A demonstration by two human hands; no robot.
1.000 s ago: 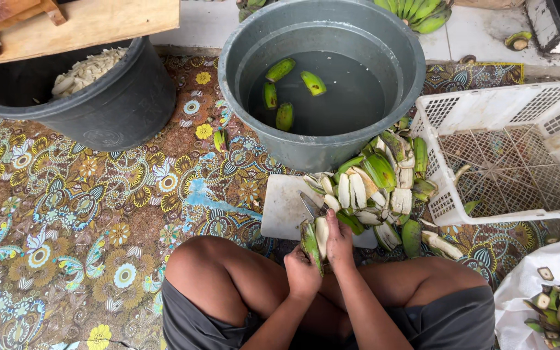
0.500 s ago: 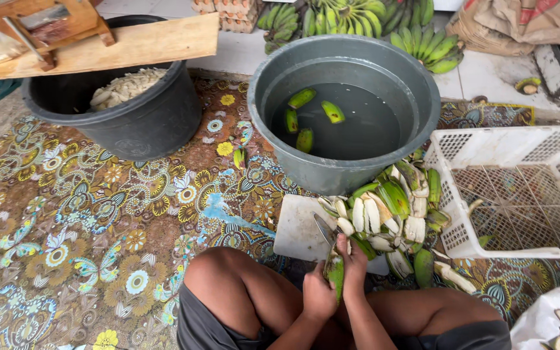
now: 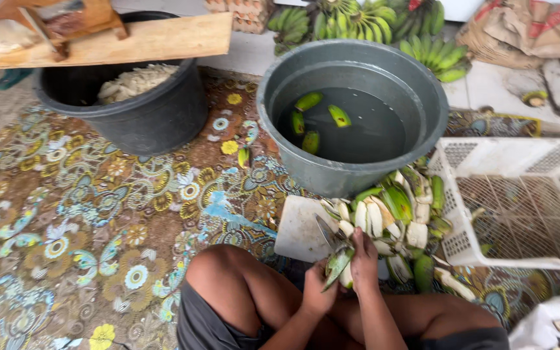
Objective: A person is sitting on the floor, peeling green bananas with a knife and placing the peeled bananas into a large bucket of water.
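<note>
I am mid-peel: my left hand (image 3: 319, 295) grips a green banana (image 3: 337, 267) low over my lap, fingers wrapped around it, while my right hand (image 3: 364, 259) clasps a knife (image 3: 327, 233) against it, calling next for a careful stroke along the skin.

Knife (image 3: 327, 233) handle hidden in hands; white crate (image 3: 520, 194) cut by right edge.

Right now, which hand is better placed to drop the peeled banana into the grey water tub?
Probably the right hand: it grips the banana and lies nearer the grey tub. The left hand sits lower, by the knife.
</note>
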